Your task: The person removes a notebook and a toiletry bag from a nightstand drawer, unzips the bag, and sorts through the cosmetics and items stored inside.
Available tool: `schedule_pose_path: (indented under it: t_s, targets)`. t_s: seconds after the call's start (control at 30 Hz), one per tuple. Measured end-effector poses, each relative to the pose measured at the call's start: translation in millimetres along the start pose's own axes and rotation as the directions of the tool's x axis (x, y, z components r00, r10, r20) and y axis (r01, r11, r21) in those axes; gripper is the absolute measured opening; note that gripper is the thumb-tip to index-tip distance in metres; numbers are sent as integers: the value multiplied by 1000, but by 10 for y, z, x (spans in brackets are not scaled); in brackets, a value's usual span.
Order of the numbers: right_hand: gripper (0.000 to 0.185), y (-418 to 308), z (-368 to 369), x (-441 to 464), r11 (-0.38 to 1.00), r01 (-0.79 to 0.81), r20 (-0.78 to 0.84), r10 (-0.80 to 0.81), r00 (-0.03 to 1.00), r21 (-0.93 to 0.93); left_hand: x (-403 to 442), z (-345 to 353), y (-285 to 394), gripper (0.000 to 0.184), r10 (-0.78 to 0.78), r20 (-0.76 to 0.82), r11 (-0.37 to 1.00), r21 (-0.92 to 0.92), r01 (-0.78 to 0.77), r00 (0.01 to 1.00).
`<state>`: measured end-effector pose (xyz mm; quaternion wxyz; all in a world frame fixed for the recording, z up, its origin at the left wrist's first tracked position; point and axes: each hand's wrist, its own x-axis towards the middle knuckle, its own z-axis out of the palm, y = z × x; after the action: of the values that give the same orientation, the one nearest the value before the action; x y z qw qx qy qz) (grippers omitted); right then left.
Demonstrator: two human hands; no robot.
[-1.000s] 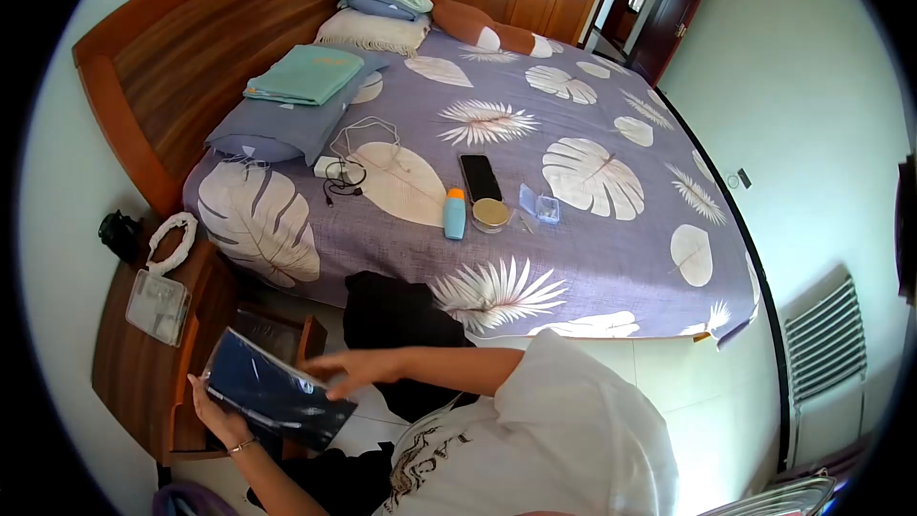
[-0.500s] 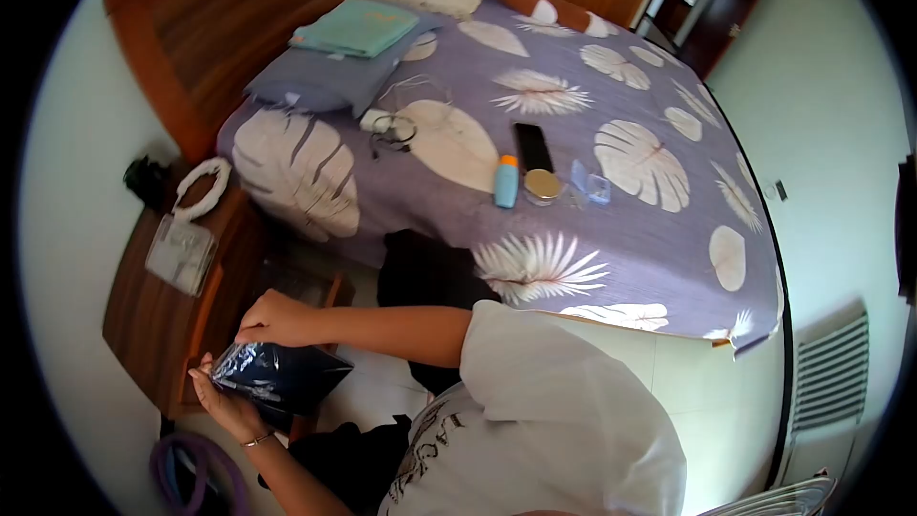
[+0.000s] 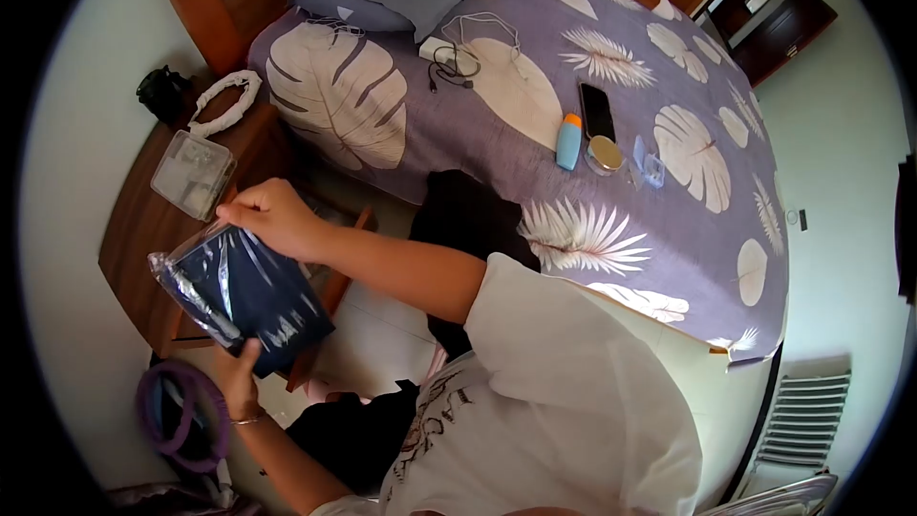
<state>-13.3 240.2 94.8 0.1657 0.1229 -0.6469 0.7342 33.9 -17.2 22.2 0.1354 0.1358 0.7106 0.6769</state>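
Observation:
A dark blue flat item in a clear, shiny plastic bag (image 3: 253, 291) is held up in front of the nightstand, with pale lettering near its lower edge. My right hand (image 3: 277, 220) pinches the bag's upper corner. At the lower edge, my left hand (image 3: 239, 377) grips the bag with the thumb on its face; the other fingers are mostly hidden behind it. Beneath the bag, an open drawer (image 3: 334, 277) juts from the wooden nightstand (image 3: 134, 272). What lies in the drawer is mostly covered.
On the nightstand are a clear plastic box (image 3: 194, 175), a white headband (image 3: 227, 103) and a black object (image 3: 164, 93). The bed (image 3: 449, 158) holds a phone (image 3: 597, 112), a blue bottle (image 3: 568, 143), a gold-lidded jar (image 3: 604, 155) and a charger cable (image 3: 449, 65). A purple-rimmed bin (image 3: 153, 411) stands below left.
The bagged item has been raised and turned so its broad face shows. Both hands moved up with it, and the left hand shifted to its lower edge. My view has tilted down and left.

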Motion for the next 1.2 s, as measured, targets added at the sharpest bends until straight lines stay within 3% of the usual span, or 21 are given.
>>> schedule_pose_path:
  t_s: [0.03,0.07,0.1,0.13,0.2,0.27,0.33,0.37,0.4,0.43,0.57,0.67,0.7,0.77,0.9,1.0,1.17,1.2]
  targets:
    - [31,60,-37,62,1000,8,-7,-8,1000,14,17,55,47,61,-89,-19,996,-30,88,996]
    - [30,138,-83,99,994,-107,31,107,994,1,19,146,84,58,-178,-44,982,-64,175,983]
    - [30,231,-111,123,975,-221,75,222,972,-17,5,226,102,54,-172,-98,983,-84,164,980]
    - [30,314,-139,136,976,-219,88,219,972,-5,1,223,100,54,-252,-65,959,-148,241,965]
    - [33,446,-193,95,779,-439,226,377,898,447,-44,343,230,52,-234,-84,941,-270,204,969]
    - [45,143,-263,-18,683,-556,273,487,830,473,-78,322,191,49,-235,-144,903,-397,162,961]
    - [52,209,-261,-196,709,-629,336,536,774,319,-98,285,170,45,-274,-178,851,-504,151,945]
    - [53,273,-264,-293,706,-697,396,609,688,124,-89,278,145,45,-272,-190,834,-535,132,943]
    - [57,455,-217,-421,711,-701,452,608,652,55,-75,269,146,44,-266,-206,816,-568,107,942]
    - [55,269,-188,-501,629,-768,400,740,541,-125,-44,317,210,41,-269,-250,805,-588,75,930]
    - [48,256,50,-824,720,-694,290,668,685,-16,-22,247,88,37,-295,-291,753,-657,34,910]
    - [33,257,40,-751,795,-601,359,586,726,-81,9,230,209,39,-270,-323,758,-652,-6,907]
    - [33,287,34,-745,793,-601,384,587,713,-96,33,165,167,45,-199,-362,765,-638,-86,911]
    - [32,358,27,-728,894,-440,376,437,817,-83,89,124,324,39,-142,-423,712,-672,-204,895]
    - [27,375,74,-713,903,-415,372,425,825,-110,131,108,394,18,-146,-483,712,-658,-248,863]
    - [27,386,79,-673,913,-396,342,406,847,-102,106,19,369,21,-120,-383,717,-672,-186,916]
    - [31,391,81,-663,910,-404,367,409,836,-94,67,24,434,21,-103,-379,706,-679,-201,920]
    - [32,392,103,-673,891,-454,356,420,835,16,64,34,430,22,-131,-404,694,-690,-207,905]
